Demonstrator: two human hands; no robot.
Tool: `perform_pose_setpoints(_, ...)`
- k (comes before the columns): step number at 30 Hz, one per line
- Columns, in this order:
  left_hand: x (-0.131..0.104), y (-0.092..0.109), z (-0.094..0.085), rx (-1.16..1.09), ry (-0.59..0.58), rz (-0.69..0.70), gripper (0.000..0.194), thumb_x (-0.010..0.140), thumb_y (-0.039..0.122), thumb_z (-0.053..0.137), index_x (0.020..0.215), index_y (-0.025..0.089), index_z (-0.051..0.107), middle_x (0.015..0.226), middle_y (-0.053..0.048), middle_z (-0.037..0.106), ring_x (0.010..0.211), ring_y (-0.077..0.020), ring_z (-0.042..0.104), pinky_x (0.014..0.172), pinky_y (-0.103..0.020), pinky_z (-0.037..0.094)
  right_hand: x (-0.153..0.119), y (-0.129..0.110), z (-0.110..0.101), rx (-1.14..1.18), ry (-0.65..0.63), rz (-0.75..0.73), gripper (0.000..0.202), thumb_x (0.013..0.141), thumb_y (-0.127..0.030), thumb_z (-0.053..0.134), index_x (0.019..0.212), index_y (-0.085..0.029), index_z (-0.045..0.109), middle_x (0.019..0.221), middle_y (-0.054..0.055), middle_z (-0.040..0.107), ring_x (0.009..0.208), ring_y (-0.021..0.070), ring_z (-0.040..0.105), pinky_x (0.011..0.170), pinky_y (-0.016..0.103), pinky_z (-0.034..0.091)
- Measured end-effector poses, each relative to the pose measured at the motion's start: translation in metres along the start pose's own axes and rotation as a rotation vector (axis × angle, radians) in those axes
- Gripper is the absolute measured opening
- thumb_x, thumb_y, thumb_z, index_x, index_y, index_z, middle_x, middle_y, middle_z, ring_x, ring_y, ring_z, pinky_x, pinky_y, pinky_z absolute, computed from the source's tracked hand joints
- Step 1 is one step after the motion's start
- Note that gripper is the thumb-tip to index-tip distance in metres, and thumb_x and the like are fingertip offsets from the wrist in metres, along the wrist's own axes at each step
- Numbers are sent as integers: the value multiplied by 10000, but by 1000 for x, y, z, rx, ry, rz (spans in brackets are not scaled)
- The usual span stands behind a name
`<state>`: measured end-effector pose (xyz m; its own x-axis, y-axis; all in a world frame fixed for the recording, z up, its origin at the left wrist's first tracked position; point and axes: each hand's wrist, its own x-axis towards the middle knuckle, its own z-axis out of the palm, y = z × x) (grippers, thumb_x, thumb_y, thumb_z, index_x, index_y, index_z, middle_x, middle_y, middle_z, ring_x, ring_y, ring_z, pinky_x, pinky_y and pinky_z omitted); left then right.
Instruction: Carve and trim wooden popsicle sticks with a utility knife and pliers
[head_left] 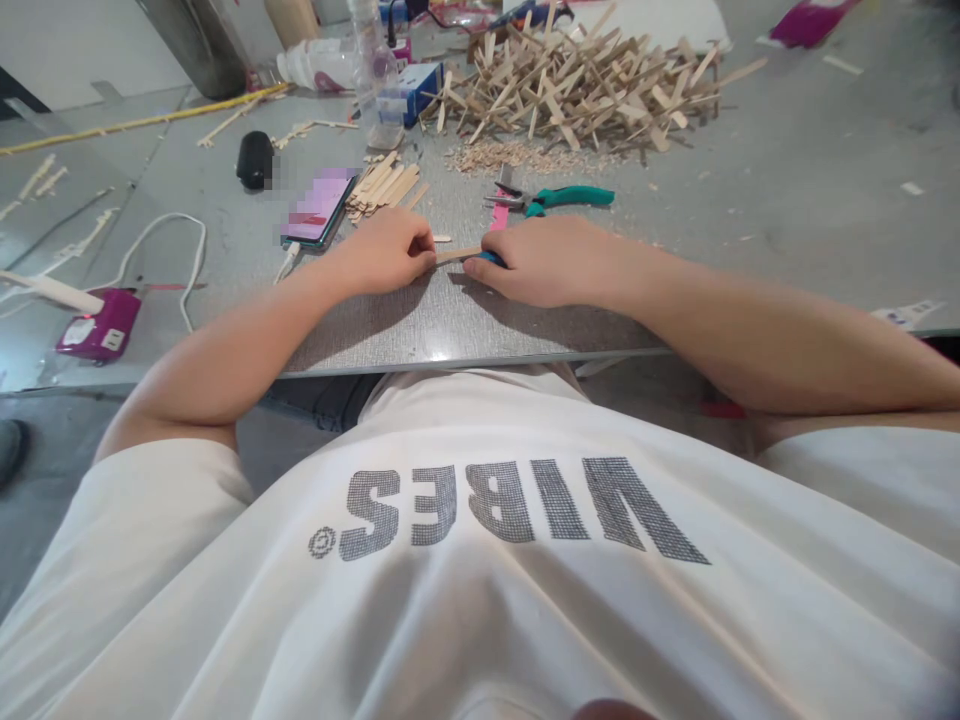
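Pale wood shows between your two hands: a thin stick (457,255) held just above the near part of the table (787,220), in front of your body. Your left hand (394,250) pinches its left end between thumb and fingertips. Your right hand (544,262) is curled closed around a small blue object (491,258), only a sliver of which shows by your thumb; the stick's right end meets that hand, and you can't tell from this view exactly how the two touch.

Just beyond your right hand lie teal-handled pliers (574,196), their metal nose pointing left across a pink strip (499,212). Beyond your left hand, a small bundle of flat sticks (386,188) lies next to a phone (319,208) with its screen lit and a white cable plugged in. A black rounded case (255,160) sits farther left.

Farther back, you have a large loose heap of sticks (585,90), with wood shavings (517,157) scattered along its near edge. Left of the heap stand a blue box (416,95) and a clear bottle (379,90), with a white bottle (322,65) on its side. Near the table's left front edge is a purple box (97,325).
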<state>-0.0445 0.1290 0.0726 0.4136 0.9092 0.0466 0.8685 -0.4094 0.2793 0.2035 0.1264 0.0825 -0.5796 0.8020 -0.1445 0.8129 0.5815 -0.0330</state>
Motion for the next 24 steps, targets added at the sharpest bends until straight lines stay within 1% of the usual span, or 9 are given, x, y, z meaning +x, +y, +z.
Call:
perform_pose_setpoints(3,-2,5,1,8,3,-7,170,912,335,694,797,225,754,745,-60,762,841,-257,721,832,-376,527,-3,-5,4,15,56,29,573,1162,-683,387,1044,-214,694,1011,214,780,925,367,740,782,463,455)
perform_pose_setpoints(5,-3,7,2,7,12,-15,166,912,326,690,798,224,752,742,-55,762,845,-256,724,845,-375,534,-3,-7,6,42,66,32,560,1151,-685,401,1016,-220,682,1020,231,785,949,397,752,817,500,481)
perform_pose_setpoints(8,-3,10,2,3,15,-33,168,902,305,694,761,221,729,724,-42,745,829,-248,717,862,-378,532,-3,-9,9,28,60,24,593,1152,-680,336,1024,-223,692,1008,242,787,972,428,764,827,536,511)
perform_pose_setpoints(11,-3,13,2,1,10,-60,163,898,276,686,750,214,714,715,-38,723,834,-246,711,884,-383,524,-1,-8,10,9,58,34,621,1154,-697,320,1028,-224,701,1012,248,788,1013,438,775,821,538,517)
perform_pose_setpoints(14,-3,15,2,4,10,-75,156,903,270,687,761,208,703,714,-39,706,839,-245,706,886,-380,511,0,-7,11,22,60,39,607,1152,-704,349,998,-217,678,1032,256,786,1020,441,777,815,531,511)
perform_pose_setpoints(18,-1,11,5,1,28,-49,177,903,319,702,762,213,693,709,-41,696,828,-235,686,844,-364,490,0,-5,12,104,97,64,583,1130,-726,465,904,-227,664,925,216,769,1024,444,769,853,537,508)
perform_pose_setpoints(20,0,7,7,-1,36,-34,195,910,357,709,771,220,702,713,-43,701,840,-239,687,839,-367,490,0,-4,14,133,112,63,592,1119,-745,503,899,-225,682,883,206,762,1031,446,766,875,540,508)
perform_pose_setpoints(22,1,4,8,-1,35,-36,200,918,375,717,788,223,710,719,-44,704,870,-253,701,861,-382,498,0,-4,14,118,112,59,606,1127,-746,497,918,-214,699,885,212,769,1035,445,770,876,534,509)
perform_pose_setpoints(24,1,4,8,-1,22,-52,178,922,357,725,812,218,716,736,-46,711,906,-268,721,896,-397,509,0,-4,13,81,103,54,628,1148,-737,460,939,-200,711,921,227,784,1036,437,780,858,518,513)
